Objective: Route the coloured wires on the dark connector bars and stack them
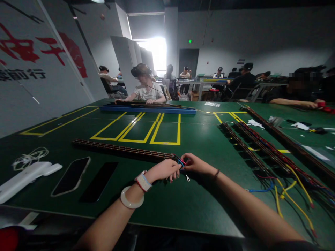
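My left hand is closed at the near end of a long dark brown rod assembly with lighter cross bands, lying on the green table. Its fingers pinch a blue wire beside that end. Meeting it from the other side, my right hand has thumb and fingertips closed on the same blue wire, with a short pink-red wire at its fingers. Just below the hands hangs a small silver ring terminal; which wire it belongs to is hidden.
Two dark phones and a white handheld device with a cable lie left. Several similar rod assemblies with yellow wires lie right. A blue tray stands before a person opposite. Yellow tape marks the table.
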{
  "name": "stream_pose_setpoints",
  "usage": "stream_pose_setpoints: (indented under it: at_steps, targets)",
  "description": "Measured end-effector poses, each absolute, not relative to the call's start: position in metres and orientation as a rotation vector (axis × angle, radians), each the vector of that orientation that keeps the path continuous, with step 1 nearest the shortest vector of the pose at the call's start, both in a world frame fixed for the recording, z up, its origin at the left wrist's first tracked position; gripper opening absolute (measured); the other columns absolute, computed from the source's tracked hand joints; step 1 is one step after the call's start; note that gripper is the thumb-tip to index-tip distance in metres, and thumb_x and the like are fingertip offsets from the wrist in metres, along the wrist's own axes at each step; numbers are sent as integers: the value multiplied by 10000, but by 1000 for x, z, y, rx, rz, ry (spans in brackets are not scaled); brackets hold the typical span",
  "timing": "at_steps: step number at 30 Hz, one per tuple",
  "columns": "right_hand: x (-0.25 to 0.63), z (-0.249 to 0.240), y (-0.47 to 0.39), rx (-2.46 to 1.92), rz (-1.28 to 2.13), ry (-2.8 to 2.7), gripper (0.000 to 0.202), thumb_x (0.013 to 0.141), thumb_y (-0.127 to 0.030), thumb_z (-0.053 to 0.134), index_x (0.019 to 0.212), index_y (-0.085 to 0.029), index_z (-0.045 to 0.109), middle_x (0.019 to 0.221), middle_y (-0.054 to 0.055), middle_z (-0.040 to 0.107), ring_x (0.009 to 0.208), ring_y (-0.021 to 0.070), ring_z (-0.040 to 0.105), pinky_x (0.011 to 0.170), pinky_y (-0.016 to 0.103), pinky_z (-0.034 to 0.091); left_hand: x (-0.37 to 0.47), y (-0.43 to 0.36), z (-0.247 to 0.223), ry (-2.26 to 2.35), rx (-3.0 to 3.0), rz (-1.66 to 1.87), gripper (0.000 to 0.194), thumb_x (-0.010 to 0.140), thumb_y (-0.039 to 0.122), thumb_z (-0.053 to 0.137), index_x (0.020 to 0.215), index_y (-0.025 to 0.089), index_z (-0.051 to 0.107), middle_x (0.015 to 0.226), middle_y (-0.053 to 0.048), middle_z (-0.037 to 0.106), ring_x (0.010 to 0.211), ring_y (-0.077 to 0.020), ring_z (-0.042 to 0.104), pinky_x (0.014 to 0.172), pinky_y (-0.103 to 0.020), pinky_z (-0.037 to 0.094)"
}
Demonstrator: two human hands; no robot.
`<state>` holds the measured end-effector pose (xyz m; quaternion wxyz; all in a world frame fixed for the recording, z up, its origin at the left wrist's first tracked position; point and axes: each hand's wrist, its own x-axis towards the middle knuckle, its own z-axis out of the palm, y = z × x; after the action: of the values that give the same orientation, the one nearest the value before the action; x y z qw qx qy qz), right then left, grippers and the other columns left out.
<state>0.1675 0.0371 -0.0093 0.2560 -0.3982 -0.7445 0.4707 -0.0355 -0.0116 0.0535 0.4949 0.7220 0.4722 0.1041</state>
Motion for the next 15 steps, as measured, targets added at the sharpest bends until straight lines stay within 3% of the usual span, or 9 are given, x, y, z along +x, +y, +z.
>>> stream_pose_setpoints:
  at_steps: [3, 6, 11, 15]
  targets:
    - [168, -13, 34, -1111, 1288, -1953, 358, 654, -271, 779, 911, -154, 558, 884, 19, 587, 678, 108, 571, 584, 235, 492, -34, -6, 30, 1062, 1540, 120, 327, 917, 396, 429, 795, 132, 576, 609, -28, 624, 475, -134, 602, 451, -228, 429]
    - [165, -10, 30, -1056, 1299, -1955, 313, 683, -263, 756, 890, -157, 546, 797, -2, 579, 677, 117, 566, 591, 240, 483, -29, -7, 12, 1039, 1404, 232, 256, 931, 396, 447, 937, 145, 496, 634, -21, 630, 528, -151, 648, 499, -243, 481]
    - [163, -3, 20, -1033, 970, -2028, 194, 745, -147, 656, 931, -173, 610, 1062, 59, 528, 692, 96, 549, 642, 263, 507, -10, -13, 9, 1042, 1197, 569, 342, 964, 434, 395, 1170, 160, 400, 701, -18, 630, 625, -159, 685, 609, -283, 532]
    - [165, 0, 14, -980, 797, -2095, 220, 805, -109, 592, 1000, -194, 647, 1156, 88, 518, 904, 156, 590, 800, 308, 523, 0, -14, 16, 1025, 1097, 638, 359, 979, 403, 383, 1221, 142, 424, 774, -52, 659, 676, -147, 680, 703, -309, 539]
